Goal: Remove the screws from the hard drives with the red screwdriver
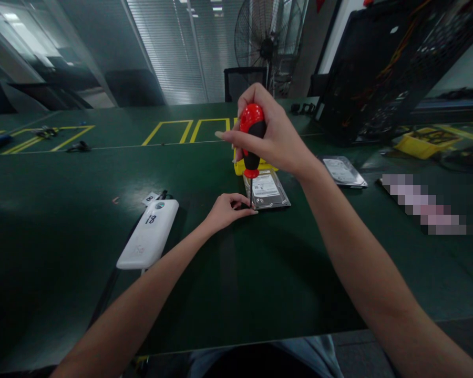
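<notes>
My right hand (266,123) is wrapped round the red and black handle of a screwdriver (253,131), held upright with its shaft pointing down. The screwdriver's tip meets the near left corner of a hard drive (266,190) lying flat on the green table. At that same corner, my left hand (229,210) grips the drive's edge between thumb and fingers, close beside the shaft. The exact contact of the tip is too small to make out. Just behind the drive sits a yellow container (239,164), partly hidden by my right hand and the screwdriver.
A white power bank (150,236) with a cable lies to the left. On the right are a second hard drive (342,171), a blurred-out item (423,205), a yellow tray (425,144) and a large black computer case (362,79). Yellow tape outlines (167,131) mark the table's far side.
</notes>
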{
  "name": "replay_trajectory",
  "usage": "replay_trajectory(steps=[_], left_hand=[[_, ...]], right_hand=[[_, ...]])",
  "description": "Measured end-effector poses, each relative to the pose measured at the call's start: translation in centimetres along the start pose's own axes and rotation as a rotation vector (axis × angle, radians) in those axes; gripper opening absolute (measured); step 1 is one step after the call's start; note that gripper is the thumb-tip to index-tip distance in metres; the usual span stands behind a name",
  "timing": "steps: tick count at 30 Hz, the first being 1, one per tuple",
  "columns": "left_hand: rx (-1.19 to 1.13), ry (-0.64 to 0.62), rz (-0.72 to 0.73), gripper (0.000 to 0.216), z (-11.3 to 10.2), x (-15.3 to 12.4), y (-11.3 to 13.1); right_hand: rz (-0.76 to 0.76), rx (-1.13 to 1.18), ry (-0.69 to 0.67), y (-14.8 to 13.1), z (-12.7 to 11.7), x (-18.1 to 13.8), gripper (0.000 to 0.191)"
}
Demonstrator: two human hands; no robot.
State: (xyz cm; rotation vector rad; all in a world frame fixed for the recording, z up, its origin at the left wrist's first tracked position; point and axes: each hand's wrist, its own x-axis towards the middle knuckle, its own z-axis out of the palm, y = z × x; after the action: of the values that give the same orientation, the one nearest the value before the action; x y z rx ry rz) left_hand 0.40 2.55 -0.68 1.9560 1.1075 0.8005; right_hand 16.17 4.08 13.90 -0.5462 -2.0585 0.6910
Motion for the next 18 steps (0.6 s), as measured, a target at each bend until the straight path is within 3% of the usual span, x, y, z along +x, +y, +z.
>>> replay_trajectory(steps=[5,7,9,11,13,14,16,18], left_hand=[[-0.001,-0.007,0.007,0.029,0.2,0.0,-0.2],[-0.004,-0.007,0.003,0.028,0.1,0.0,-0.3],[-0.022,-0.024,-0.007,0.027,-0.5,0.0,-0.1],[-0.021,-0.027,-0.022,0.027,-1.6,0.3,0.5],[0.076,0.083,-0.025,0.026,-2.8,1.2,1.6],[0.174,0.145,-0.006,0.024,-3.4,1.9,2.4],[0.373,0.203,0.06,0.018,-3.9,4.0,4.1],[0.519,0.176,0.125,0.016,-3.6,6.5,5.6]], right_hand=[[-0.03,0.049,0.048,-0.2,0.2,0.1,0.041],[-0.062,0.081,0.129,-0.3,-0.2,0.3,0.039],[-0.094,0.122,0.312,-0.1,-1.4,0.5,0.035],[-0.103,0.153,0.578,0.5,-3.5,0.2,0.031],[0.073,0.119,0.781,1.6,-5.9,-0.7,0.024],[0.267,0.075,0.794,2.2,-7.0,-1.5,0.02],[0.447,0.034,0.736,3.8,-8.7,-3.7,0.019],[0.625,-0.028,0.567,5.3,-9.3,-6.4,0.026]])
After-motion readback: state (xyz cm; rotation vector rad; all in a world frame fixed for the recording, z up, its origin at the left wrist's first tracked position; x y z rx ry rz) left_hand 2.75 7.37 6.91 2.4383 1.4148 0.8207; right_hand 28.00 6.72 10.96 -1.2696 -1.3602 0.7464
